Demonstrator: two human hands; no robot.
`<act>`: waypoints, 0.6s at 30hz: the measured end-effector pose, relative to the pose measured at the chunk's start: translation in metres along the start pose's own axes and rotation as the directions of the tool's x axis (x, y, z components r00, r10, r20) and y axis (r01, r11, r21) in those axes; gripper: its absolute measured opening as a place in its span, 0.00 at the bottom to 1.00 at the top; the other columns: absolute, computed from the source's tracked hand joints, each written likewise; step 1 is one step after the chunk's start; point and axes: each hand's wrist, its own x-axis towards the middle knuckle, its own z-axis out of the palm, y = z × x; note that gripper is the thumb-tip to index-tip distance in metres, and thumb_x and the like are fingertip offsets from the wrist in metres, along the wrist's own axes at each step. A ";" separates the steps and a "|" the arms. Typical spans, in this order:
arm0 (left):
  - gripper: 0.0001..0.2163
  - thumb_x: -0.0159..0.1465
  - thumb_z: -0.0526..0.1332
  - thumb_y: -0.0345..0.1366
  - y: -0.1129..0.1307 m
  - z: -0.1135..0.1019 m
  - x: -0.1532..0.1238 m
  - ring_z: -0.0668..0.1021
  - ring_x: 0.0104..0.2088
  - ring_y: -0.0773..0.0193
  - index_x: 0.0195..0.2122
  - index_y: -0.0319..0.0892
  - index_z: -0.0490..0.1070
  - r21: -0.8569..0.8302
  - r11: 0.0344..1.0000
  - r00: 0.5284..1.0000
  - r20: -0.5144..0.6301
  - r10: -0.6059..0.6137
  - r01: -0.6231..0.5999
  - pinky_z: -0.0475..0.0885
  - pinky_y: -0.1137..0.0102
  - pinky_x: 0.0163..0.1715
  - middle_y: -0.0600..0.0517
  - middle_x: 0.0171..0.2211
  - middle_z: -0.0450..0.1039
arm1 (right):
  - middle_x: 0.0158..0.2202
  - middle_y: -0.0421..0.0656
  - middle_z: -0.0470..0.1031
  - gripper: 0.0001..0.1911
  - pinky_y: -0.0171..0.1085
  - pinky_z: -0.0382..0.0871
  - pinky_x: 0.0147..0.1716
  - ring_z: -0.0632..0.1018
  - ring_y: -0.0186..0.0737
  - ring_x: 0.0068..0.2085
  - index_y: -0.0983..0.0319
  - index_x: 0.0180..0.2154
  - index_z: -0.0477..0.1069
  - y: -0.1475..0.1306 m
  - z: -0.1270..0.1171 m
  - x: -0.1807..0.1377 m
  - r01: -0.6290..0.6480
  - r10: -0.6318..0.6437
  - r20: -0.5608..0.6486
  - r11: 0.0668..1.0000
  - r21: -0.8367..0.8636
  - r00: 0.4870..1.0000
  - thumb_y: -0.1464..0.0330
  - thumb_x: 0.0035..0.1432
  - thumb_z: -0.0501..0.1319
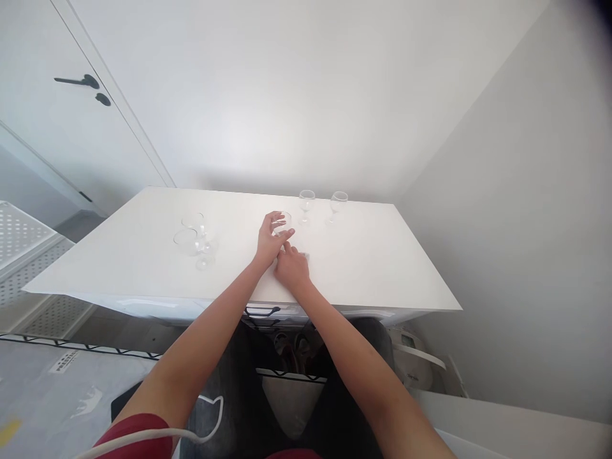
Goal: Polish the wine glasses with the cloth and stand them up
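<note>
On a white tabletop (392,255), my left hand (270,239) is wrapped round the bowl of a clear wine glass (283,222) near the middle. My right hand (291,266) rests just below it with fingers curled at the glass's stem or base; what it pinches is hidden. Two clear wine glasses (306,204) (338,204) stand upright at the far edge, right of my hands. To the left, two more clear glasses (196,239) lie on their sides, close together.
White walls close in behind and to the right of the table. A door with a dark handle (79,81) is at the upper left. A white perforated shelf (19,236) stands at the left. Under the table's front edge are wire racks (268,312).
</note>
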 end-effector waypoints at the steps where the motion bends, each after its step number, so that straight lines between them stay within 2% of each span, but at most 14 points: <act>1: 0.29 0.56 0.76 0.39 -0.001 0.001 0.002 0.78 0.58 0.49 0.57 0.50 0.69 -0.007 1.000 1.000 0.018 -0.004 0.005 0.77 0.55 0.50 0.43 0.61 0.72 | 0.68 0.56 0.68 0.27 0.46 0.74 0.44 0.77 0.52 0.50 0.62 0.62 0.72 0.000 0.000 -0.001 -0.012 0.012 0.012 1.000 -0.006 1.000 0.74 0.65 0.52; 4: 0.30 0.55 0.76 0.38 -0.005 0.005 0.005 0.77 0.58 0.48 0.58 0.51 0.69 -0.003 0.999 0.997 0.069 -0.042 0.042 0.76 0.54 0.51 0.42 0.60 0.72 | 0.71 0.59 0.65 0.30 0.48 0.74 0.45 0.78 0.54 0.51 0.63 0.68 0.66 -0.001 0.001 -0.004 -0.068 0.068 0.038 0.998 -0.004 0.997 0.72 0.68 0.50; 6: 0.36 0.53 0.78 0.37 -0.007 0.005 0.004 0.76 0.59 0.46 0.62 0.52 0.68 0.023 0.999 0.994 0.095 -0.048 0.046 0.75 0.52 0.52 0.41 0.62 0.71 | 0.72 0.61 0.63 0.31 0.50 0.74 0.44 0.80 0.56 0.50 0.64 0.70 0.64 0.000 -0.001 -0.005 -0.111 0.111 0.072 0.994 -0.001 0.991 0.71 0.68 0.49; 8: 0.42 0.50 0.79 0.36 -0.006 0.001 -0.005 0.75 0.59 0.46 0.66 0.54 0.65 0.075 0.997 0.995 0.099 -0.009 0.002 0.74 0.52 0.52 0.40 0.66 0.67 | 0.73 0.61 0.61 0.33 0.50 0.75 0.42 0.82 0.55 0.47 0.64 0.71 0.62 0.003 -0.004 -0.005 -0.143 0.142 0.123 0.990 -0.002 0.982 0.72 0.67 0.49; 10: 0.40 0.54 0.78 0.38 0.001 -0.011 -0.022 0.77 0.57 0.48 0.67 0.53 0.65 0.169 0.983 0.994 0.088 0.059 -0.073 0.75 0.54 0.51 0.40 0.66 0.66 | 0.76 0.60 0.55 0.37 0.50 0.75 0.43 0.83 0.55 0.46 0.63 0.74 0.57 0.008 -0.009 -0.005 -0.164 0.164 0.172 0.986 -0.010 0.971 0.71 0.65 0.50; 12: 0.24 0.64 0.71 0.41 0.013 -0.031 -0.047 0.79 0.52 0.52 0.60 0.50 0.71 0.304 0.942 0.988 0.105 0.115 -0.142 0.76 0.58 0.48 0.42 0.61 0.69 | 0.79 0.58 0.46 0.41 0.51 0.76 0.45 0.84 0.55 0.48 0.63 0.77 0.51 0.015 -0.015 -0.005 -0.191 0.192 0.209 0.981 -0.027 0.959 0.71 0.64 0.51; 14: 0.09 0.71 0.63 0.42 0.029 -0.059 -0.079 0.80 0.46 0.56 0.50 0.49 0.77 0.414 0.888 0.972 0.198 0.129 -0.202 0.75 0.62 0.46 0.46 0.51 0.75 | 0.80 0.56 0.41 0.43 0.52 0.76 0.47 0.84 0.56 0.50 0.63 0.77 0.49 0.024 -0.020 -0.005 -0.229 0.235 0.233 0.972 -0.052 0.944 0.71 0.62 0.52; 16: 0.07 0.72 0.61 0.42 0.045 -0.093 -0.114 0.79 0.40 0.56 0.42 0.49 0.78 0.503 0.838 0.969 0.217 0.116 -0.213 0.74 0.64 0.42 0.49 0.40 0.78 | 0.80 0.55 0.41 0.44 0.51 0.76 0.46 0.83 0.56 0.50 0.63 0.77 0.49 0.031 -0.023 -0.007 -0.260 0.270 0.239 0.963 -0.073 0.933 0.71 0.61 0.51; 18: 0.10 0.72 0.59 0.43 0.058 -0.131 -0.148 0.78 0.32 0.58 0.35 0.49 0.77 0.619 0.778 0.986 0.165 0.005 -0.107 0.71 0.66 0.35 0.52 0.31 0.77 | 0.80 0.54 0.42 0.43 0.51 0.76 0.45 0.84 0.56 0.49 0.62 0.77 0.50 0.037 -0.024 -0.009 -0.271 0.285 0.224 0.958 -0.091 0.932 0.72 0.61 0.51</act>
